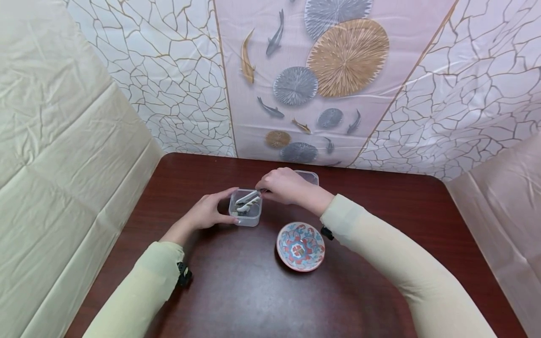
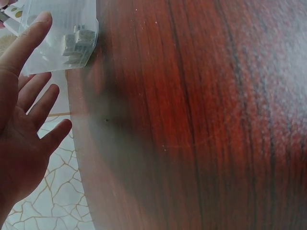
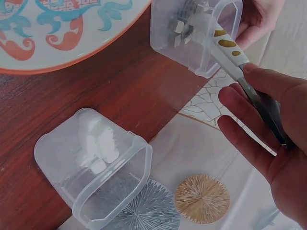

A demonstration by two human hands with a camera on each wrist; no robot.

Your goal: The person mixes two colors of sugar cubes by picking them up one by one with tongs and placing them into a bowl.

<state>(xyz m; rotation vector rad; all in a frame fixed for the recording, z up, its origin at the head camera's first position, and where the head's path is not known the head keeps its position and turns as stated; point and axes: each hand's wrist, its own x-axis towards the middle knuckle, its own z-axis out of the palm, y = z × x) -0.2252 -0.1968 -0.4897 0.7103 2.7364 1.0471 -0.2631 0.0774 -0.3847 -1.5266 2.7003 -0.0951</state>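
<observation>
My right hand [image 1: 284, 184] holds small tongs [image 3: 231, 51], metal at the grip with white, gold-spotted arms. The arms reach into a clear plastic container [image 1: 249, 221], where both show white in the head view. Small grey blocky pieces [image 3: 180, 31] lie inside it, near the tips of the tongs. My left hand [image 1: 208, 211] holds this container from the left, thumb on the front wall and forefinger at the far side. The other left fingers [image 2: 53, 136] stretch out free of it in the left wrist view.
A second clear container [image 3: 62, 139] with white pieces [image 3: 98, 143] stands behind my right hand, partly hidden in the head view. The patterned bowl [image 1: 301, 246] sits below my right forearm on the dark wooden table [image 1: 236, 291]. Patterned cloth [image 1: 186, 84] hangs behind the table.
</observation>
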